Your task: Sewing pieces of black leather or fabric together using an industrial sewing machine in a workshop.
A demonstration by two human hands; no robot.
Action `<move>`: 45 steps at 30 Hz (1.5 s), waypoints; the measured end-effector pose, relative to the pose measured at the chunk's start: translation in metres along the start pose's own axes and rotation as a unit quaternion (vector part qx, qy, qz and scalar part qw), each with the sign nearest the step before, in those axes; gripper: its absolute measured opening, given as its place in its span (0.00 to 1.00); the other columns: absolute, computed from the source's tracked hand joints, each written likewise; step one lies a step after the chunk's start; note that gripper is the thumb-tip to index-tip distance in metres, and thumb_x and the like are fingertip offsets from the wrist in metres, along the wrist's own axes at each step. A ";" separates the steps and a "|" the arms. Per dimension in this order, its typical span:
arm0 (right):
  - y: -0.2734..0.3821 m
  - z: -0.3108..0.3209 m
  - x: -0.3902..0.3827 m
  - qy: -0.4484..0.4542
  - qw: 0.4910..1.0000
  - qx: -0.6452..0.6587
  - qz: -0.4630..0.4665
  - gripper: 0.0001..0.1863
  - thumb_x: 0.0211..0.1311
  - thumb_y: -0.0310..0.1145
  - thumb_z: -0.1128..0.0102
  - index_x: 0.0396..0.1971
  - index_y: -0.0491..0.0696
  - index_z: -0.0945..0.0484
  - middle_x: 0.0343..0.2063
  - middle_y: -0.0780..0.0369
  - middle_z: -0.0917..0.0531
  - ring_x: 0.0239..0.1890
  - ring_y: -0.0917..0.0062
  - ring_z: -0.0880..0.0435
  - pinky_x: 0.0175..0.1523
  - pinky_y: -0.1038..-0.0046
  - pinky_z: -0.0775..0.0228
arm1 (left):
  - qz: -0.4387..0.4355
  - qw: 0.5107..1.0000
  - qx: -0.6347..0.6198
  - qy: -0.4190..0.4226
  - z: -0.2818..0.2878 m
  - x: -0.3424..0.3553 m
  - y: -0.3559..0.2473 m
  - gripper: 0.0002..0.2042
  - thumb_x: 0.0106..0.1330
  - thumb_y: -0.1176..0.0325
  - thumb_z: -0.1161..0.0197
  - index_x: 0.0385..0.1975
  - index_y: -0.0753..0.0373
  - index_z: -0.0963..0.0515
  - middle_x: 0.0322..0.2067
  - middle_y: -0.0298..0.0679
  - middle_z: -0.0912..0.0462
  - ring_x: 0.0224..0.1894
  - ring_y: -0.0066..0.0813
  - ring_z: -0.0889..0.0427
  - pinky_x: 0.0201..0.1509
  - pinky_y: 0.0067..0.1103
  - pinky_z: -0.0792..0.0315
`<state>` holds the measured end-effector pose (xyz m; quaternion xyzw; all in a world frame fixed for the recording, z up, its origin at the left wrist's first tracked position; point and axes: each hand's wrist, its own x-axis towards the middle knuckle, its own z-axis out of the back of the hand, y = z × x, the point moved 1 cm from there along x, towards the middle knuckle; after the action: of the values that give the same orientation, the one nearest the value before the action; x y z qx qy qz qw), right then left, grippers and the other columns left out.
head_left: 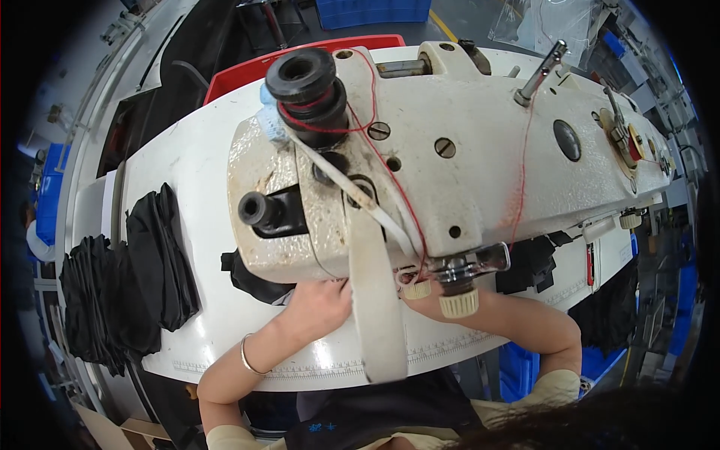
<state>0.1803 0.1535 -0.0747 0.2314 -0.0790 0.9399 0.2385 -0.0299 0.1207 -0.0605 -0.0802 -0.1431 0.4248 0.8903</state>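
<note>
My left hand (319, 307), with a metal bangle at the wrist, is under the front of a white sewing machine (480, 172), its fingers curled and their tips hidden. Black fabric (247, 274) lies just left of it. My right hand (424, 300) is beneath the machine's front, its fingers hidden behind knurled knobs (459, 304). A pale hanging strap (371, 307) crosses between my hands. Red thread (412, 217) runs from a black post (304, 97) down toward the front of the machine.
Folded black cloth stacks (127, 285) lie on the left of the white table (191, 360), with more black pieces (525, 266) at the right. A red tray (225, 79) and a blue bin (371, 11) are behind the machine. Blue crates (517, 371) stand below the table's right side.
</note>
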 end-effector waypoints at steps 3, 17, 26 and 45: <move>-0.004 0.009 0.002 -0.031 0.998 0.023 -0.054 0.08 0.34 0.27 0.43 0.20 0.44 0.24 0.26 0.63 0.27 0.32 0.71 0.25 0.32 0.68 0.30 | 0.062 0.985 -0.149 -0.059 -0.004 0.008 0.003 0.13 0.51 0.74 0.39 0.39 0.64 0.20 0.33 0.49 0.19 0.36 0.44 0.19 0.38 0.35 0.26; 0.019 0.001 -0.005 0.024 0.993 0.097 0.061 0.06 0.30 0.35 0.45 0.11 0.49 0.30 0.23 0.63 0.22 0.37 0.69 0.24 0.44 0.68 0.30 | 0.159 0.961 -0.219 -0.054 -0.001 -0.015 0.012 0.19 0.46 0.80 0.39 0.42 0.63 0.20 0.41 0.47 0.19 0.42 0.48 0.20 0.47 0.36 0.26; 0.022 0.006 -0.003 0.043 0.998 0.025 0.047 0.16 0.34 0.36 0.44 0.29 0.49 0.19 0.34 0.61 0.17 0.37 0.70 0.24 0.43 0.69 0.30 | 0.008 0.992 -0.110 -0.060 -0.012 -0.014 0.008 0.21 0.40 0.80 0.40 0.40 0.65 0.19 0.42 0.49 0.19 0.44 0.47 0.19 0.49 0.37 0.25; 0.019 0.013 0.001 0.088 0.994 0.030 0.058 0.24 0.42 0.33 0.44 0.43 0.38 0.22 0.22 0.64 0.22 0.31 0.70 0.26 0.35 0.73 0.31 | 0.046 0.987 -0.154 -0.014 0.001 -0.008 0.004 0.22 0.40 0.81 0.40 0.42 0.68 0.21 0.43 0.51 0.21 0.46 0.51 0.22 0.52 0.38 0.28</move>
<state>0.1754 0.1337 -0.0636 0.1499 -0.0423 0.9708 0.1823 -0.0376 0.1168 -0.0623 -0.2167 -0.2154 0.4391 0.8449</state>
